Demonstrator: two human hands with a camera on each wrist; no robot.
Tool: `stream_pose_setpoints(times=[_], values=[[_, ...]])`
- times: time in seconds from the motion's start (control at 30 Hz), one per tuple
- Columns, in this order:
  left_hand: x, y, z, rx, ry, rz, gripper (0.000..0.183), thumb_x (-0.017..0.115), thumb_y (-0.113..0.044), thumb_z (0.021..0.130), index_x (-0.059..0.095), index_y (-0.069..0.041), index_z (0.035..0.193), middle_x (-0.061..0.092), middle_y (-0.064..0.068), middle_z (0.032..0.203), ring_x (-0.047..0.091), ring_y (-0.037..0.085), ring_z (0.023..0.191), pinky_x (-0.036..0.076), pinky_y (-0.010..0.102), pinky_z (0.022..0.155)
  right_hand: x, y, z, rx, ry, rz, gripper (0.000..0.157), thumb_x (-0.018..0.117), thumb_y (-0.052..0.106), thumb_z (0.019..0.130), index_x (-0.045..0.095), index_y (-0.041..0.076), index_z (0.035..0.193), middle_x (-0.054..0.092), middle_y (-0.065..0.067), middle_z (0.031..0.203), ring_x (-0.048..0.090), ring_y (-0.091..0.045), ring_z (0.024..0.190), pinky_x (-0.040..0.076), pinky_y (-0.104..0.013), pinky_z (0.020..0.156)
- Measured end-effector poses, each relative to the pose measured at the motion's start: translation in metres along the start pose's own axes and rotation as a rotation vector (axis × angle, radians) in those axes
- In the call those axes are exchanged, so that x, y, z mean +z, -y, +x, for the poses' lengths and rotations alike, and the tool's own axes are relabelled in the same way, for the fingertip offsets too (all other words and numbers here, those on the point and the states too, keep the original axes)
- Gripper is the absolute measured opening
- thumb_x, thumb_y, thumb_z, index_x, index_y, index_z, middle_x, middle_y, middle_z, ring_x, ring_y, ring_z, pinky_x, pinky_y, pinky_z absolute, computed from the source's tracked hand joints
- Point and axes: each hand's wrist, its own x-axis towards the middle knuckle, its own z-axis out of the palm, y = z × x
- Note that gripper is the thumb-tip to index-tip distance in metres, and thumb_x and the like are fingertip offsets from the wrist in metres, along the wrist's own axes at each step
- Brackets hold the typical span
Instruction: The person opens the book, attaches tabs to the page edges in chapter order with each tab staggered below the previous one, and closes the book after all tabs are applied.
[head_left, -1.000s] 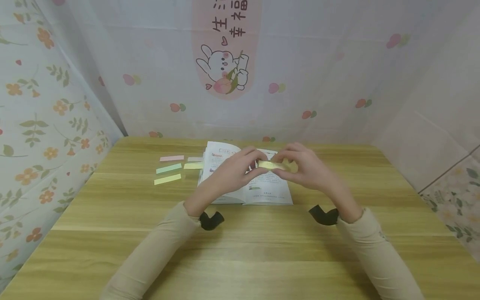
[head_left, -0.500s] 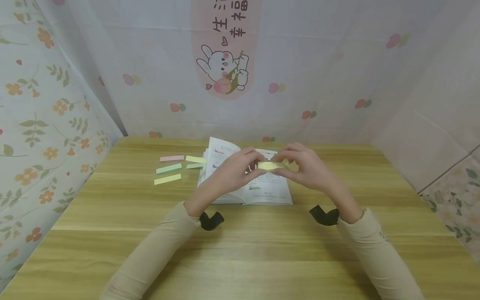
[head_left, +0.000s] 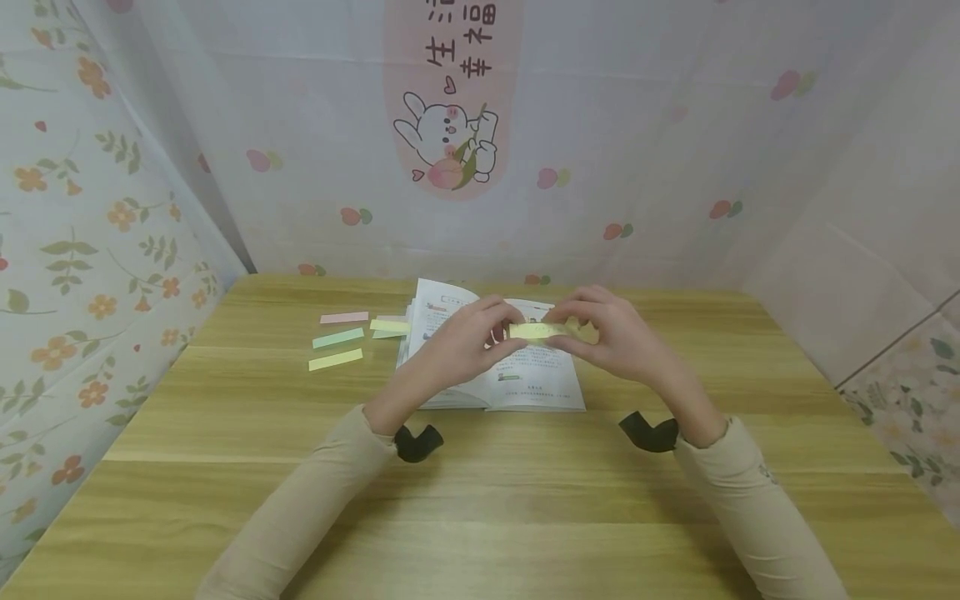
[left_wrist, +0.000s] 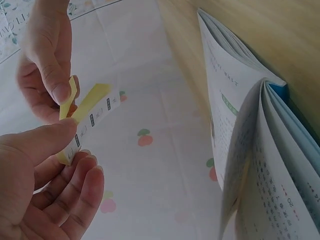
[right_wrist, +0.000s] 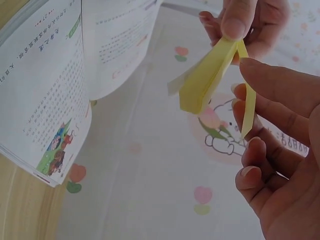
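Above the open book [head_left: 536,387], my two hands meet around a small pad of yellow sticky notes [right_wrist: 207,82]. The left hand [head_left: 459,343] pinches the pad at one end between thumb and fingers; its printed white backing shows in the left wrist view. With thumb and fingers, the right hand [head_left: 611,329] pinches a single yellow strip [right_wrist: 249,112], bent away from the pad. In the right wrist view, strip and pad still meet near the left thumb [right_wrist: 233,27]. Whether they are stuck together there is hidden.
Left of the book lie a pink strip [head_left: 344,317], a green strip [head_left: 337,338] and a yellow strip [head_left: 335,359] on the wooden table [head_left: 480,517]. Yellow and pale green tabs [head_left: 390,326] stick out from the book's left edge. A patterned curtain [head_left: 637,150] hangs behind.
The left hand and pad have shifted slightly left, and more of the yellow shows between the hands. The book's left page lifted, then sank a little, and its side tabs shifted with it.
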Motion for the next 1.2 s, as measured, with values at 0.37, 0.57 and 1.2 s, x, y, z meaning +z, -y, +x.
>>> stream_pose_setpoints(times=[0.37, 0.57, 1.2], values=[[-0.005, 0.006, -0.009, -0.031, -0.028, -0.020, 0.019, 0.072, -0.014, 0.095, 0.067, -0.002, 0.109, 0.064, 0.007, 0.105, 0.059, 0.016, 0.084, 0.052, 0.021, 0.072, 0.001, -0.002, -0.001, 0.015, -0.005, -0.002, 0.023, 0.085, 0.005, 0.080, 0.075, 0.006, 0.101, 0.069, -0.004, 0.102, 0.057, -0.019, 0.091, 0.052, -0.039, 0.074], [-0.007, 0.013, -0.020, -0.031, -0.058, -0.014, 0.019, 0.072, -0.014, 0.095, 0.067, -0.002, 0.109, 0.063, 0.007, 0.100, 0.059, 0.016, 0.081, 0.053, 0.026, 0.071, 0.002, -0.003, -0.001, 0.018, 0.000, -0.003, 0.024, 0.085, 0.005, 0.080, 0.075, 0.006, 0.102, 0.069, -0.004, 0.102, 0.057, -0.018, 0.091, 0.053, -0.040, 0.074], [-0.032, 0.036, -0.064, -0.104, -0.122, 0.010, 0.016, 0.076, -0.010, 0.091, 0.067, -0.004, 0.102, 0.057, 0.004, 0.087, 0.056, 0.016, 0.075, 0.054, 0.030, 0.066, 0.004, -0.003, 0.000, 0.065, 0.050, 0.002, 0.022, 0.084, 0.009, 0.083, 0.075, 0.007, 0.103, 0.069, -0.002, 0.102, 0.059, -0.023, 0.089, 0.050, -0.035, 0.075]])
